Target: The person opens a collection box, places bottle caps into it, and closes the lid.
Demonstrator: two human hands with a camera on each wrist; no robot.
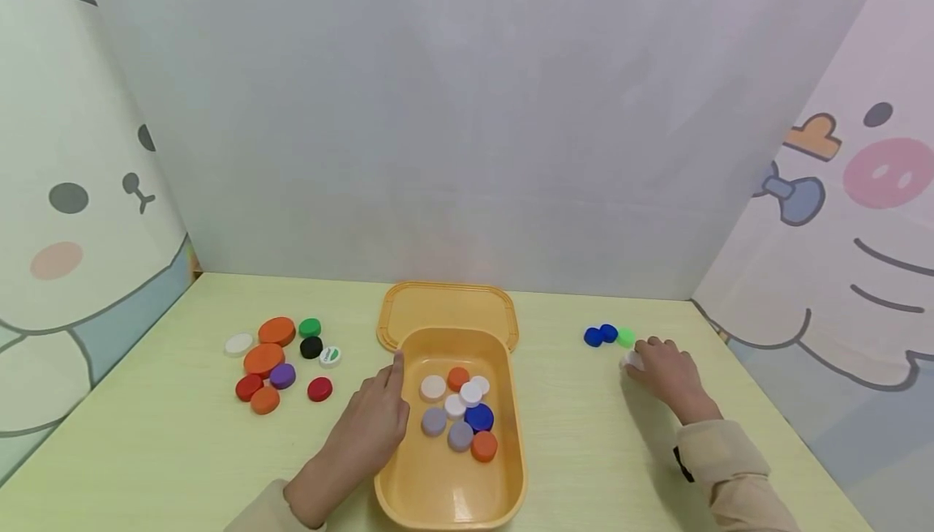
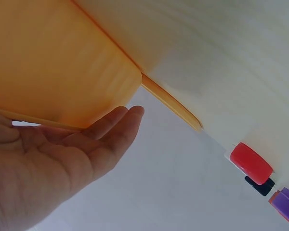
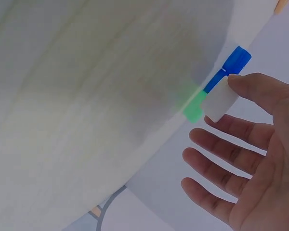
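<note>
On the right side of the table my right hand (image 1: 666, 375) pinches a white bottle cap (image 3: 220, 100) between thumb and index finger; its other fingers are spread apart. Just past it lie a light green cap (image 1: 626, 337) and two blue caps (image 1: 601, 335). My left hand (image 1: 370, 426) holds the left wall of an orange-yellow container (image 1: 452, 495), index finger straight along the rim. Its thumb is mostly hidden. Inside the container lie several caps: white (image 1: 433, 388), grey (image 1: 434, 422), orange (image 1: 484, 446) and dark blue (image 1: 479, 418).
An orange-yellow lid (image 1: 448, 305) lies flat behind the container, partly covered by it. To the left are loose caps: orange (image 1: 277, 331), red (image 1: 319, 389), purple (image 1: 282, 375), black (image 1: 310, 347), green (image 1: 310, 328) and white (image 1: 238, 345). A grey curtain (image 1: 438, 126) closes off the back.
</note>
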